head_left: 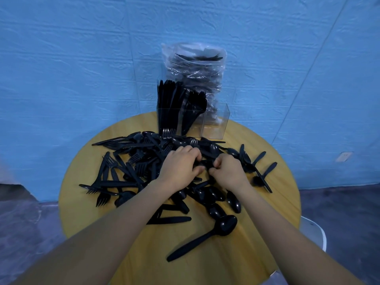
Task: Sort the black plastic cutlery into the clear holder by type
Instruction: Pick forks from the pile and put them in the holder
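A heap of black plastic cutlery [131,167], with forks, knives and spoons mixed, covers the round wooden table [107,212]. At the table's far edge stands the clear holder [216,124]. Its left compartment is packed with upright knives [167,103], its middle one holds forks [195,108], and its right one looks empty. My left hand [178,167] and my right hand [229,169] are side by side in the middle of the heap, fingers curled down into the cutlery. Which pieces they grip is hidden. A lone spoon [205,236] lies nearest me.
A clear plastic bag [195,66] filled with more black cutlery stands behind the holder against the blue sheet wall. A white chair edge [316,233] shows at the table's right. Grey floor surrounds the table.
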The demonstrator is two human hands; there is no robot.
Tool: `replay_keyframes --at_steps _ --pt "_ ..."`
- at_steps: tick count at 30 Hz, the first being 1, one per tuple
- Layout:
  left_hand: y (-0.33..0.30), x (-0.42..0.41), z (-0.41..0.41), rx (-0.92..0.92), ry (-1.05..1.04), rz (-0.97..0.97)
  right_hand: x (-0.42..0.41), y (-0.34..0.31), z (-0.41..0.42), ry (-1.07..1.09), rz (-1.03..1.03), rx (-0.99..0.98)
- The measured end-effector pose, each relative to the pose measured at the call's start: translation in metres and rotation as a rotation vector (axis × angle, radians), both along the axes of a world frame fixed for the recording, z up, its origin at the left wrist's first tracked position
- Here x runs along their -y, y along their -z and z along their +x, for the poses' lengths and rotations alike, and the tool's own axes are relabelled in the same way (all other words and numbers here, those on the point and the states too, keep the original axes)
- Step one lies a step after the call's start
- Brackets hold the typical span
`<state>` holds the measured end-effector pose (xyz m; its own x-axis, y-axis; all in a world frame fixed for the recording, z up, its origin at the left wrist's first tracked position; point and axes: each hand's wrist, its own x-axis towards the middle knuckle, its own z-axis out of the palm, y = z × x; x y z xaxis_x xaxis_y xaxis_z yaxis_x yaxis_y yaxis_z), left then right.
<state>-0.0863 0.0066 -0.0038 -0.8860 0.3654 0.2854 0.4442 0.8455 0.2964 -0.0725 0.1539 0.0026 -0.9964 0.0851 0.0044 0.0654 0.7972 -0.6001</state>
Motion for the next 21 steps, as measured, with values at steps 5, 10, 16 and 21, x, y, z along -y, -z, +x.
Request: replay_keyframes --at_steps 5,10,16,21 --pt "-0.008 -0.003 -0.003 0.026 0.023 0.096 -0.005 -0.008 -0.001 0.072 -0.191 -0.05" --pt "-0.024 0.004 -0.004 -0.051 0.045 0.241 -0.015 -0.01 0.001 0.134 -0.235 -0.161" --pt "-0.053 0.01 -0.008 -0.091 0.047 0.397 -0.007 -0.04 0.007 0.055 -0.228 -0.452" --pt "-0.073 -0.002 0.003 -0.027 0.081 0.626 0.01 -0.062 0.01 -0.113 -0.144 -0.514"
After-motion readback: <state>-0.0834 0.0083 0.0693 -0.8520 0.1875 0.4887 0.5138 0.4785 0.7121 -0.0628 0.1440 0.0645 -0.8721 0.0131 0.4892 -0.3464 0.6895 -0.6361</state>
